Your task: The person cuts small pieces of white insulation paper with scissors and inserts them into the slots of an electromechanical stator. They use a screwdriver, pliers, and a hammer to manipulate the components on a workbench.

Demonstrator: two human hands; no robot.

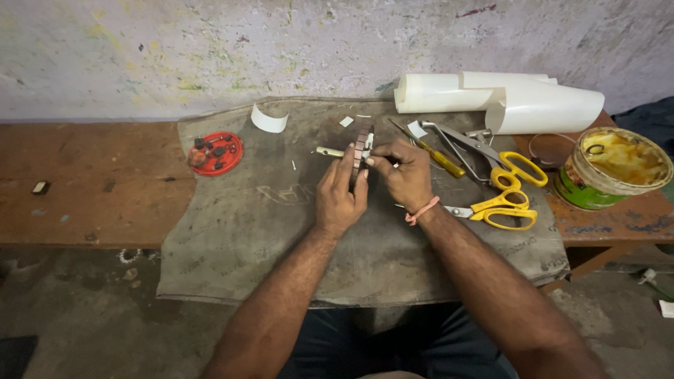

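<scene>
At the far left of the wooden bench [84, 189] lies a small dark block [41, 187] with a pale end, well apart from everything else. A grey sackcloth [246, 231] covers the middle of the bench and hangs over its front edge. On the cloth's upper left corner sits a red round lid [216, 153] holding several small dark pieces, and just to its right a curled strip of white sheet [269, 119] stands on edge.

The person's left hand [339, 195] rises over the middle of the cloth, its fingers closed around a narrow brown segmented piece [361, 147] that stands upright on edge. The right hand [405, 174], with a pink band [422, 210] on the wrist, meets it from the other side, thumb and forefinger pinched on the same piece near its top. A pale metal rod [328, 151] lies on the cloth just behind the left hand.

To the right lie a yellow-handled screwdriver [435, 154], then two pairs of yellow-handled scissors [507, 188], one above the other, near the cloth's right edge. Behind them, against the wall, rest rolls of white sheet [505, 98]. At the far right stands an open green tin [612, 168] with yellow paste inside.
</scene>
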